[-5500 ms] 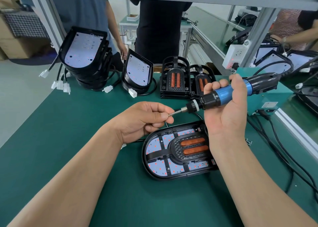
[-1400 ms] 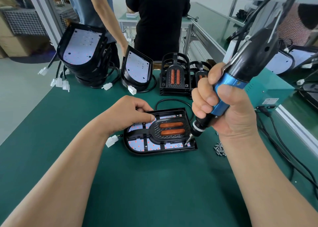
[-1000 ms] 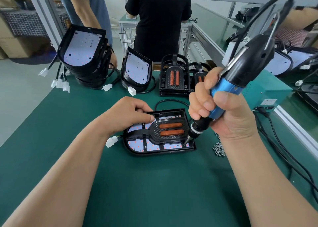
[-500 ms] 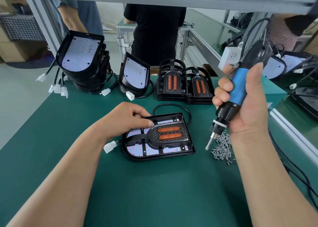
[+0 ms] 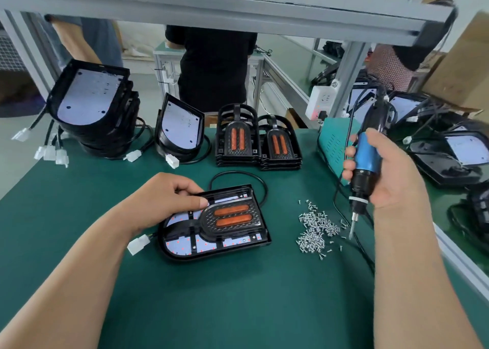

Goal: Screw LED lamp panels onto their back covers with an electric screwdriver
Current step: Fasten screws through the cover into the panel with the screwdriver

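A green mat [image 5: 238, 295] covers the bench beneath a grey metal frame. The left hand [image 5: 161, 203] curls its fingers over the far left edge of the lamp [image 5: 214, 224], thumb laid across the top. The lamp lies flat at mid-bench: a black D-shaped cover, a white LED board dotted red, and two orange bars in a dimpled hood. One white connector [image 5: 137, 244] sits at its near left. The right hand [image 5: 391, 179] is clenched round the blue barrel of the electric screwdriver [image 5: 366, 158], held upright with the bit pointing down just right of a loose heap of small silver screws [image 5: 316, 229]. Along the far edge stand two stacks of black hoods [image 5: 236, 137], two leaning piles of white-faced panels [image 5: 92, 105] and one teal box [image 5: 330, 145].
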`<state>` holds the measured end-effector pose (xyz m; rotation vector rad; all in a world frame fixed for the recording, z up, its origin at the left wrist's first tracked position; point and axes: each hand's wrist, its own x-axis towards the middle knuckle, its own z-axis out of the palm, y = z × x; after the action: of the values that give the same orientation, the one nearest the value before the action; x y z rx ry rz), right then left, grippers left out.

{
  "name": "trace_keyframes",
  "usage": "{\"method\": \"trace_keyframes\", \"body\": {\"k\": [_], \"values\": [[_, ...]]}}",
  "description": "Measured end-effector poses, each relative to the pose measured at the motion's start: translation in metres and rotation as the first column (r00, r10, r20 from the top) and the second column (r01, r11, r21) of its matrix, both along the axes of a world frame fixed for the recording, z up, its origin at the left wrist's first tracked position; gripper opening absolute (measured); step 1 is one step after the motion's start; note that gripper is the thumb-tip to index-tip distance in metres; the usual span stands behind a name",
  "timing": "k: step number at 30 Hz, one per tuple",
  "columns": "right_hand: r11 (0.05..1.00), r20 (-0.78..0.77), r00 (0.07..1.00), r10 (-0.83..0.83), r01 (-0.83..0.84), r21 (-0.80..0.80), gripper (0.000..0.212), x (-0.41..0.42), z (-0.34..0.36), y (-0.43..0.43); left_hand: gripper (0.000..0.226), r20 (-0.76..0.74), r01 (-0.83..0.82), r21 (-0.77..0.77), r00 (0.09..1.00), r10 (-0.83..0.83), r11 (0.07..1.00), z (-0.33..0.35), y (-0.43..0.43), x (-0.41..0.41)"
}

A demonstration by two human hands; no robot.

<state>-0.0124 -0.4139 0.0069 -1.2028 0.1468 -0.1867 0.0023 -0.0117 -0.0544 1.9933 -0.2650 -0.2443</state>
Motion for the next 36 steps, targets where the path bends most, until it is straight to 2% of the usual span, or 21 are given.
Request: {"method": "trace_keyframes", "body": {"k": [4, 9, 15, 17, 19, 21, 25, 28, 36], "values": [[0.963, 0.017, 0.997, -0.078, 0.080, -0.258, 0.033, -0.008, -0.003, -0.022, 0.047, 0.004, 0.004, 0.001, 1.000, -0.004, 1.000, -0.003, 0.003, 0.002], [0.807, -0.081, 0.989, -0.125, 0.054, -0.588, 0.023, -0.008, -0.023, -0.031, 0.047, -0.009, 0.001, 0.016, 1.000, 0.000, 1.000, -0.003, 0.002, 0.002], [0.670, -0.188, 0.975, -0.121, -0.060, -0.740, 0.017, 0.008, -0.037, -0.030, 0.051, 0.007, -0.018, 0.035, 1.000, 0.017, 0.999, -0.003, 0.004, 0.002], [0.613, -0.197, 0.970, -0.139, -0.072, -0.787, 0.020, 0.007, -0.040, -0.031, 0.051, -0.003, -0.020, 0.023, 1.000, 0.020, 1.000, -0.004, 0.004, 0.002], [0.501, -0.201, 0.964, -0.172, -0.090, -0.861, 0.029, 0.006, -0.042, -0.032, 0.052, -0.005, -0.015, 0.013, 1.000, 0.015, 1.000, -0.006, 0.005, 0.003], [0.337, -0.220, 0.953, -0.207, -0.142, -0.931, 0.042, 0.005, -0.043, -0.032, 0.052, 0.001, -0.013, 0.017, 1.000, 0.013, 1.000, -0.007, 0.006, 0.004], [0.110, -0.259, 0.925, -0.279, -0.237, -0.965, 0.054, 0.007, -0.046, -0.025, 0.051, -0.011, -0.013, 0.001, 1.000, 0.013, 1.000, -0.006, 0.005, 0.003], [0.001, -0.257, 0.912, -0.319, -0.271, -0.963, 0.060, 0.007, -0.044, -0.019, 0.048, -0.033, -0.011, -0.015, 0.999, 0.011, 1.000, -0.004, 0.005, 0.002], [-0.034, -0.278, 0.903, -0.326, -0.305, -0.952, 0.059, 0.005, -0.036, -0.017, 0.053, -0.048, 0.002, 0.021, 0.999, -0.001, 1.000, 0.005, 0.003, -0.002]]}}
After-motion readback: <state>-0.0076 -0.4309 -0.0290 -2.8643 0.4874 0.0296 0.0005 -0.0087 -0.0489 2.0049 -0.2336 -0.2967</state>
